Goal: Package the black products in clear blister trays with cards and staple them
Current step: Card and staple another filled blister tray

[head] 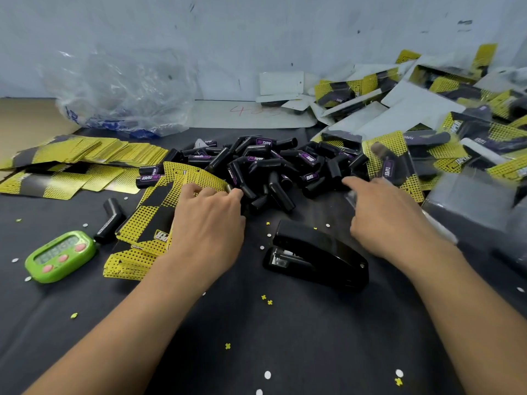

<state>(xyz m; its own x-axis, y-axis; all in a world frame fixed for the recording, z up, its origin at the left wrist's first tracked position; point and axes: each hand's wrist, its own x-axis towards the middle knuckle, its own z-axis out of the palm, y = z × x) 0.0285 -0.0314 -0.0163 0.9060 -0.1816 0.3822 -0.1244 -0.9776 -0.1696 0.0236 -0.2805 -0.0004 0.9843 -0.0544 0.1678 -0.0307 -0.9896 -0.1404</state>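
A heap of black products (265,169) with purple labels lies mid-table. My left hand (208,223) rests on a fanned stack of yellow-and-black cards (159,212). Its fingers curl over the top card's far edge, and the index fingertip touches a black product at the heap's near edge. My right hand (390,220) reaches toward the heap from the right with the index finger stretched out. A blurred clear blister tray (353,198) shows under its curled fingers. The black stapler (316,253) lies between my hands, untouched.
Finished yellow packs (445,129) are piled at the right. More cards (74,163) are spread at the far left. A green timer (61,256) and one loose black product (111,220) lie near the left. A crumpled plastic bag (122,92) sits against the wall.
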